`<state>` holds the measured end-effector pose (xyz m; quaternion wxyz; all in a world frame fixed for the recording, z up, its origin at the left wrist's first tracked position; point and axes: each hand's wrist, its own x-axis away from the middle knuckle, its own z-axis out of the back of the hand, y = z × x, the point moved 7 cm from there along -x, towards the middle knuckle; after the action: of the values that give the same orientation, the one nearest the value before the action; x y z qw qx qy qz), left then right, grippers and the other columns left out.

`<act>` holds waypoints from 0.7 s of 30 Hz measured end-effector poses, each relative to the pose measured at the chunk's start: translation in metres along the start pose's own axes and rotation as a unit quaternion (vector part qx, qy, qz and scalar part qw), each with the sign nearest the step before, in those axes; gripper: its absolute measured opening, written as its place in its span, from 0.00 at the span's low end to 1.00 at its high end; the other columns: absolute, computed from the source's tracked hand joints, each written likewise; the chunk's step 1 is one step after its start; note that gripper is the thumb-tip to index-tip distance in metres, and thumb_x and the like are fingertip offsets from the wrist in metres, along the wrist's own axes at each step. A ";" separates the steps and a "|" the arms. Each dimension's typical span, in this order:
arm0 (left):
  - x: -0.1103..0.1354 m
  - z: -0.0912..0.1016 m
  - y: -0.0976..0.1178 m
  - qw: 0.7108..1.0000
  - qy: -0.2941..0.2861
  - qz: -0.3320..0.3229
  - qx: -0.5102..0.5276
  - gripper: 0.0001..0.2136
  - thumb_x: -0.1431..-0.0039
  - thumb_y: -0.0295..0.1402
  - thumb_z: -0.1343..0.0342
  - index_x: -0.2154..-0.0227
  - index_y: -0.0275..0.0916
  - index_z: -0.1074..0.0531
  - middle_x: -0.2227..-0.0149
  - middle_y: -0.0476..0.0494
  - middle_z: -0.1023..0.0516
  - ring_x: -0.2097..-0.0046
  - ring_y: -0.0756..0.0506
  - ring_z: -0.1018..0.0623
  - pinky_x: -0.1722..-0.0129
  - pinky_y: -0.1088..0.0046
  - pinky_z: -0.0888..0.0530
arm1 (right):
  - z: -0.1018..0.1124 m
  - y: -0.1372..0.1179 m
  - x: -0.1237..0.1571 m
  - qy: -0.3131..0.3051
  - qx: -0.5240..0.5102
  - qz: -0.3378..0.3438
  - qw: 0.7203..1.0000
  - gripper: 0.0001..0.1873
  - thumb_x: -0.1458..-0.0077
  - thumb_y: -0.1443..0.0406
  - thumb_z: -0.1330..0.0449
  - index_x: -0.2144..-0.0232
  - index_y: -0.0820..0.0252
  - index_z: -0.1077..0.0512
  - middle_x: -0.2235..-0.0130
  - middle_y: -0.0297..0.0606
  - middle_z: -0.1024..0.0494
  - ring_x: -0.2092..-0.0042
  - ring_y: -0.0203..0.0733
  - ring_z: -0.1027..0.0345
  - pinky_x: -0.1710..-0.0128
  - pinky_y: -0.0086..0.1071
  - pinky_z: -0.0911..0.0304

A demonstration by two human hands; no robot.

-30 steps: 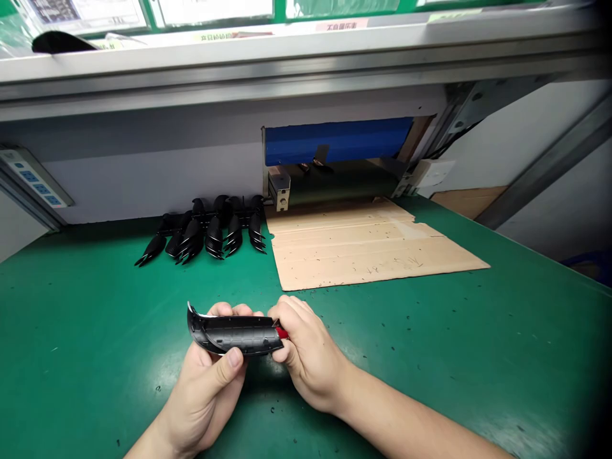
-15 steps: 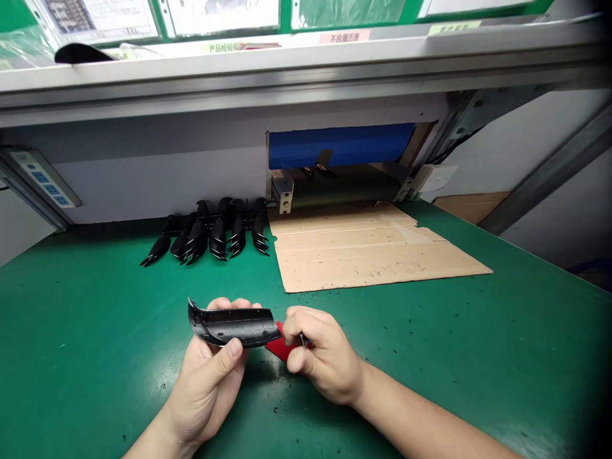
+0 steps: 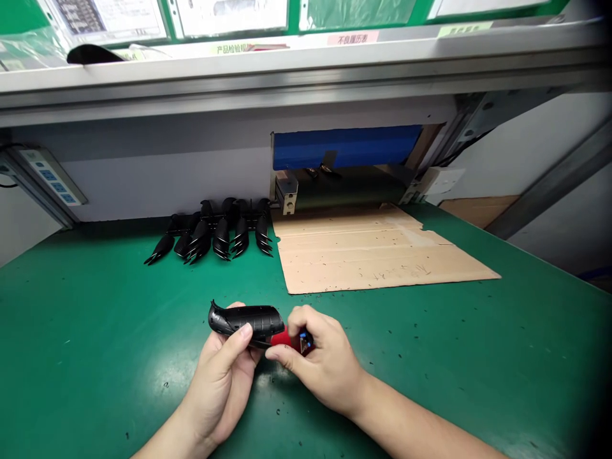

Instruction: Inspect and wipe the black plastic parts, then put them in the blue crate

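My left hand [image 3: 224, 376] is closed around a black curved plastic shell [image 3: 258, 319], its thumb pressed along the near side. The shell lies roughly level, with an upturned tip at its left end. From the right, my right hand [image 3: 329, 360] grips a red tool [image 3: 280, 336] whose exact kind I cannot make out; dark and blue parts show at its right end. The tool meets the right end of the shell, and where it touches is partly hidden by fingers. Both hands are above the green tabletop [image 3: 119, 331].
Several similar black shells [image 3: 220, 239] lie in a row at the back left. Flat cardboard [image 3: 354, 261] covers the back right, before an opening with a blue flap [image 3: 347, 148]. Small black scraps dot the table. A metal shelf edge [image 3: 239, 86] runs overhead; a power strip [image 3: 55, 175] is at left.
The shell has been turned, from its hollow inner side facing me to a ribbed surface. It and my left hand shifted right; the right hand's thumb has stretched out along the red tool.
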<state>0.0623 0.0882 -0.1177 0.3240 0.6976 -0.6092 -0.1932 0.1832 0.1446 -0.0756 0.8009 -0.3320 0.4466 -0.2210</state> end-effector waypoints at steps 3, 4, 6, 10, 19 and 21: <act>-0.001 0.001 0.000 1.000 0.011 0.009 0.012 0.04 0.39 0.29 0.46 0.61 0.42 0.32 0.57 0.47 0.25 0.53 0.48 0.26 0.49 0.68 0.31 | 0.004 -0.002 0.000 0.006 0.013 0.028 1.000 0.13 0.38 0.54 0.40 0.61 0.57 0.33 0.71 0.32 0.31 0.72 0.36 0.39 0.72 0.29 0.42; -0.002 0.001 -0.001 1.000 0.012 0.012 0.014 0.06 0.39 0.29 0.46 0.59 0.43 0.32 0.57 0.47 0.25 0.53 0.48 0.27 0.49 0.68 0.31 | 0.003 -0.005 0.000 -0.012 0.019 0.053 0.998 0.10 0.36 0.57 0.42 0.59 0.57 0.31 0.70 0.33 0.30 0.71 0.37 0.38 0.70 0.30 0.41; -0.003 0.001 -0.001 1.000 0.003 0.015 0.012 0.10 0.39 0.29 0.46 0.55 0.44 0.33 0.56 0.47 0.25 0.52 0.47 0.27 0.49 0.69 0.31 | 0.002 -0.009 -0.002 -0.036 0.017 0.073 0.997 0.06 0.35 0.62 0.44 0.61 0.57 0.29 0.70 0.34 0.28 0.70 0.37 0.36 0.68 0.31 0.40; -0.002 0.000 -0.003 1.000 -0.017 0.023 0.010 0.17 0.39 0.29 0.46 0.47 0.45 0.35 0.50 0.44 0.27 0.51 0.46 0.26 0.49 0.68 0.30 | 0.017 0.000 -0.006 0.052 -0.037 -0.022 0.998 0.04 0.39 0.65 0.41 0.65 0.58 0.27 0.68 0.34 0.25 0.68 0.39 0.31 0.67 0.30 0.36; 0.009 0.001 -0.003 0.997 -0.020 0.050 0.057 0.16 0.43 0.30 0.42 0.52 0.51 0.32 0.39 0.46 0.38 0.51 0.42 0.24 0.49 0.62 0.28 | 0.025 0.006 -0.003 0.115 0.011 -0.047 0.992 0.06 0.40 0.63 0.40 0.65 0.57 0.24 0.66 0.36 0.22 0.67 0.42 0.28 0.65 0.33 0.32; 0.011 -0.001 -0.002 0.997 -0.030 0.055 0.052 0.19 0.45 0.30 0.39 0.51 0.52 0.32 0.39 0.47 0.37 0.50 0.41 0.25 0.49 0.63 0.28 | 0.024 0.002 -0.003 0.099 0.035 -0.017 0.994 0.06 0.39 0.63 0.41 0.64 0.57 0.24 0.67 0.36 0.22 0.67 0.42 0.29 0.66 0.34 0.34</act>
<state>0.0663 0.0780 -0.1174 0.2788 0.6730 -0.6653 -0.1638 0.2019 0.1558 -0.0660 0.7600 -0.2881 0.5098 -0.2820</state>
